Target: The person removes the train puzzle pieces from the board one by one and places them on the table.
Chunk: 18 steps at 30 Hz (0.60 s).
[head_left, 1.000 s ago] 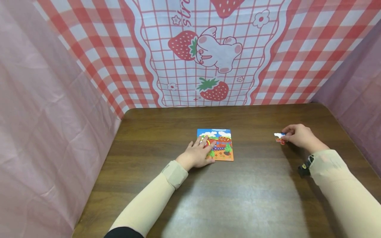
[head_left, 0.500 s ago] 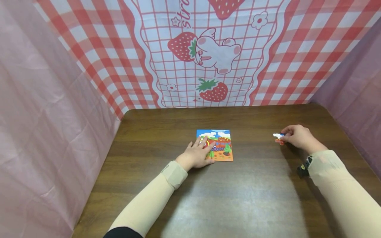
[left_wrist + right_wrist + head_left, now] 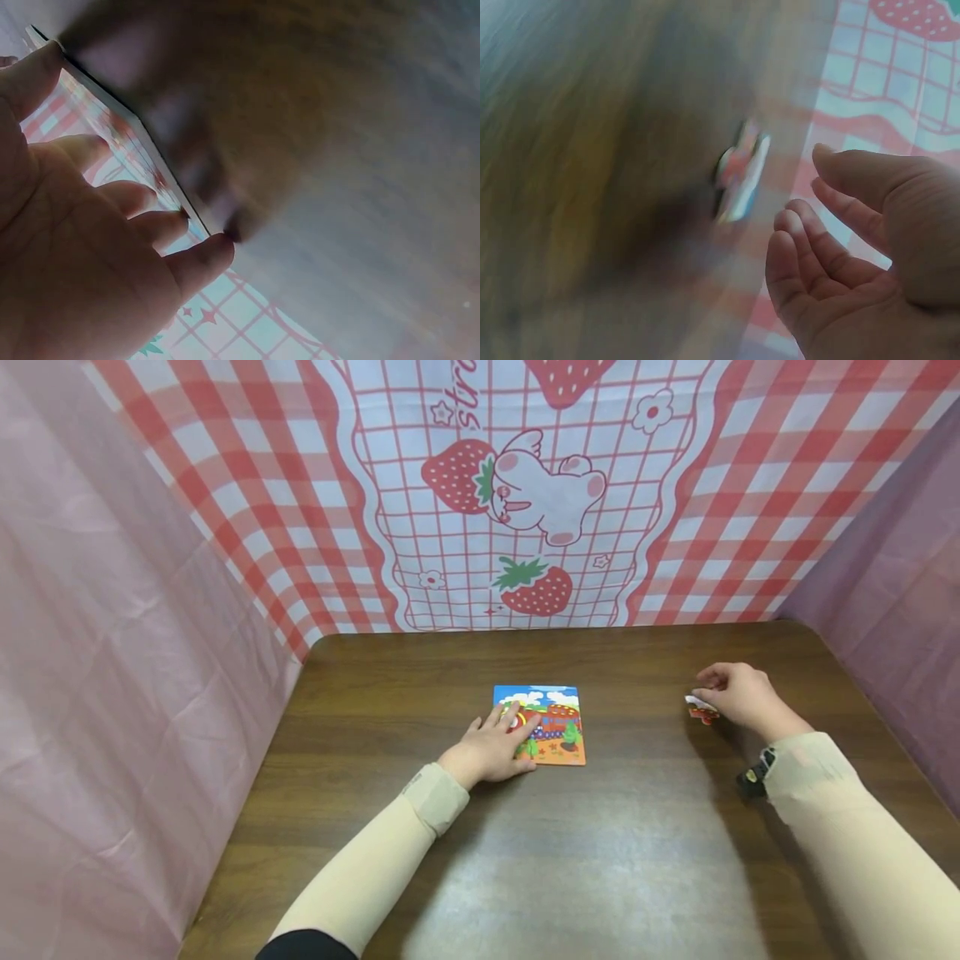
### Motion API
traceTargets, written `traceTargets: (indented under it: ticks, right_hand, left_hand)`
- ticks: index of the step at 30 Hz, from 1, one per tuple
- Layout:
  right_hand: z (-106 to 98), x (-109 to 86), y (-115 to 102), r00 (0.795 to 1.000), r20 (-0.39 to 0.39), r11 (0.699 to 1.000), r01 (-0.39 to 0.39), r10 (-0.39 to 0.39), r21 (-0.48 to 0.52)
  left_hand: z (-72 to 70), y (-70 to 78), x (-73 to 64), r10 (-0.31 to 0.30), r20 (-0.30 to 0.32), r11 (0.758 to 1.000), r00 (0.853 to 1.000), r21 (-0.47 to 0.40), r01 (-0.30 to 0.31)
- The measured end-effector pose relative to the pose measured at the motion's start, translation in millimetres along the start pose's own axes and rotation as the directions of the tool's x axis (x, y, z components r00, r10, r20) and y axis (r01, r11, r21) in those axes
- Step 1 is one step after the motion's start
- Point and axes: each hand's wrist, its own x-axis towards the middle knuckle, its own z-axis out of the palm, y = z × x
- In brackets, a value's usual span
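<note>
A colourful picture puzzle board (image 3: pixel 558 727) showing a train, clouds and trees lies flat on the table. My left hand (image 3: pixel 491 750) rests on its left part with fingers spread, covering some of the picture; in the left wrist view the fingertips touch the board's edge (image 3: pixel 142 139). On the right side of the table lies a small white and red jigsaw piece (image 3: pixel 702 710); whether it is one piece or two together I cannot tell. My right hand (image 3: pixel 742 697) hovers just above it. In the right wrist view its loosely bent fingers hold nothing, and a gap separates them from the blurred piece (image 3: pixel 742 172).
The brown wooden table (image 3: pixel 615 843) ends at the back against a red and white checked strawberry cloth (image 3: pixel 480 527). Pink curtains (image 3: pixel 150 652) hang along both sides. A small black device (image 3: pixel 752 779) sits at my right wrist.
My right fingers, which pinched the jigsaw piece before, have let it go and lifted slightly away from it. The left hand stays on the puzzle board.
</note>
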Motion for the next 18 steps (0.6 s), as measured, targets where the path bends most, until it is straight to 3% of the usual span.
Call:
traceTargets:
  ticks: [9,13,18]
  right_hand:
    - [12,13.6,-46,0.999,0.035,0.992,-0.011,0.007,0.123]
    - [25,21.9,-66,0.999,0.028,0.99,0.032,-0.036,0.137]
    - [44,32.5,-93,0.995,0.075,0.984,0.05,-0.064,0.171]
  left_hand:
    - [-1.3,-3.5,-8.9,0.013,0.008,1.0,1.0,0.005,-0.013]
    - [-0.2,-4.9,-12.1,0.023,0.001,1.0,1.0,0.008,-0.023]
    - [2.9,-5.9,-13.3,0.023,-0.002,0.999,1.0,0.027,-0.023]
